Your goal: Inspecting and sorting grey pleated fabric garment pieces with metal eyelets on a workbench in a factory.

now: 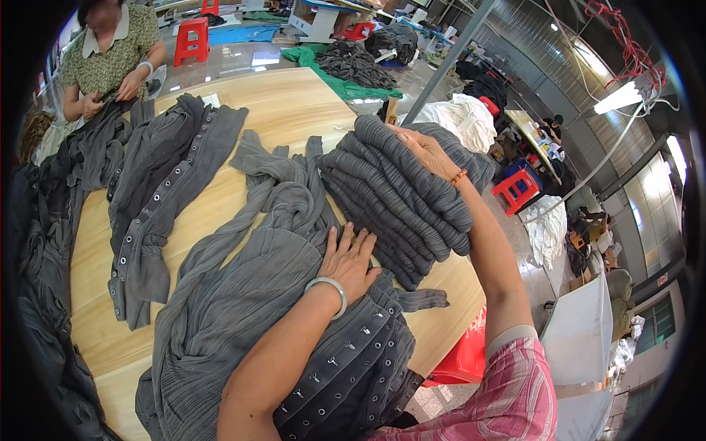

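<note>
My left hand, a pale bangle at its wrist, lies flat with spread fingers on a crinkled grey garment. That garment has a dark strip of metal hooks and eyelets along its near right side, and its long ties lie twisted toward the far side. To the right, a thick stack of folded grey pleated garments leans at a tilt. My right hand, with a red beaded bracelet, grips over the stack's top edge; some fingertips are hidden. More folded grey cloth shows behind that hand.
On the wooden table, another grey garment with eyelets lies left, beside a heap of grey cloth. A person handles cloth at the far left. Red stools and white cloth piles stand beyond the right edge.
</note>
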The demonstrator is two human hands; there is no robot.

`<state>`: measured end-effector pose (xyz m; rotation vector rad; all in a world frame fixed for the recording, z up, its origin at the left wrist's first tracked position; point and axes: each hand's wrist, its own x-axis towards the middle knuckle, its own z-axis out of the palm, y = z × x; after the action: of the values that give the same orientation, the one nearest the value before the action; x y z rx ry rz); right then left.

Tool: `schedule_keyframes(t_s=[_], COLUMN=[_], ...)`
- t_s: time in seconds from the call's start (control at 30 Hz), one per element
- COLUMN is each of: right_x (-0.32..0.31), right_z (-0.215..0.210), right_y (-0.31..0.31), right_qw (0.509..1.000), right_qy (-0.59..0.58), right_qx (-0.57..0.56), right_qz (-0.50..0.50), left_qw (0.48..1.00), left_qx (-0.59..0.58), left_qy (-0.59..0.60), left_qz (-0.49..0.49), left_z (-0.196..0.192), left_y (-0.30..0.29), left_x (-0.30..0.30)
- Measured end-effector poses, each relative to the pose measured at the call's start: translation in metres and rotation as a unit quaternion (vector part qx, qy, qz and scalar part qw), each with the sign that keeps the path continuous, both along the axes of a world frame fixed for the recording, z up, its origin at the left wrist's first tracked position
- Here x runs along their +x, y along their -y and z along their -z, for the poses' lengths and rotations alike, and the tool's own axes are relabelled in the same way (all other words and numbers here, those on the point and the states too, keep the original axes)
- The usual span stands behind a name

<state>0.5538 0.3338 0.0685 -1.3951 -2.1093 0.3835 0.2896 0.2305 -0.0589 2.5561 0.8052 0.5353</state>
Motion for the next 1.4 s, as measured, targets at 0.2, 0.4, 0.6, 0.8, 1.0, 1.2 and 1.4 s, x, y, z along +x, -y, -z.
schedule_keyframes(t_s=[0.2,0.4,0.6,0.8,1.0,1.2,1.4], right_x=[-0.010,-0.015,-0.017,-0.020,-0.018,-0.008,-0.022], right_z=[-0.005,-0.006,-0.013,-0.011,-0.009,-0.005,-0.002], right_y=[0.005,0.006,0.010,0.010,0.009,0.010,0.002], right_qw=[0.998,0.999,0.999,0.999,0.998,0.997,0.999], right_qy=[-0.038,-0.038,-0.043,-0.003,0.003,0.041,0.011], right_qx=[-0.033,-0.013,-0.011,0.047,0.064,0.052,-0.038], right_qz=[0.029,0.007,0.004,0.001,0.000,0.031,0.020], left_qw=[0.997,0.999,0.997,0.963,0.954,0.976,0.974], left_qx=[-0.028,0.021,0.020,0.262,0.295,0.212,0.119], left_qy=[0.071,0.048,0.053,-0.024,-0.058,0.023,0.192], left_qz=[0.003,0.000,-0.044,-0.060,-0.011,0.036,-0.009], left_z=[-0.001,-0.001,-0.011,-0.026,-0.044,-0.058,-0.093], left_y=[-0.003,-0.004,-0.003,-0.004,-0.011,-0.014,-0.017], left_x=[-0.001,0.002,0.004,0.006,0.010,0.012,0.018])
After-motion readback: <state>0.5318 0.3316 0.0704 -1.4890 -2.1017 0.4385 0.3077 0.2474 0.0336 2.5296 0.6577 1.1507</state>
